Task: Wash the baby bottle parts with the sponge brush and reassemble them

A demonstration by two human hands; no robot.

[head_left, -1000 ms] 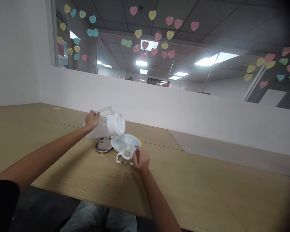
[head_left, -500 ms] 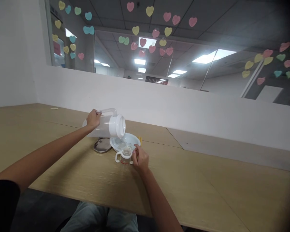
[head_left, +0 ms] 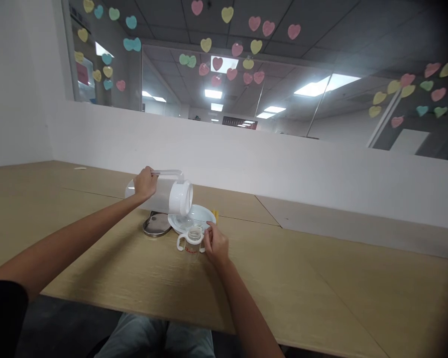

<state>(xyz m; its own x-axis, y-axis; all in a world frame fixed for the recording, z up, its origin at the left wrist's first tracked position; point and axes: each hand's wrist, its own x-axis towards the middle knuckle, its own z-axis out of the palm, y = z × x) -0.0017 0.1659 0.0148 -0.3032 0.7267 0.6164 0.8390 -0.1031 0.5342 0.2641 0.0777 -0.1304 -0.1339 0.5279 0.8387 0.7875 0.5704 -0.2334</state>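
My left hand [head_left: 146,183] is closed round the handle of a clear plastic pitcher [head_left: 160,195] with a white lid. The pitcher is tipped on its side, its lid end pointing right and slightly down. Below and to the right of that lid stands an open clear baby bottle [head_left: 192,243], upright on the table, with a white two-handled collar and red lettering. The fingers of my right hand [head_left: 216,243] are closed on the bottle's right handle, partly hiding it. I cannot make out any liquid flowing between pitcher and bottle.
Behind the bottle sits a pale blue-white bowl [head_left: 203,215] with a clear item in it. A round metal lid or dish [head_left: 157,224] lies to its left, and something yellow [head_left: 217,215] shows at its right. The wooden table [head_left: 302,278] meets a white wall [head_left: 224,156] under a window.
The pitcher's lid end has tipped slightly lower. My right hand and the bottle stay in place, while the whole view has shifted a little.
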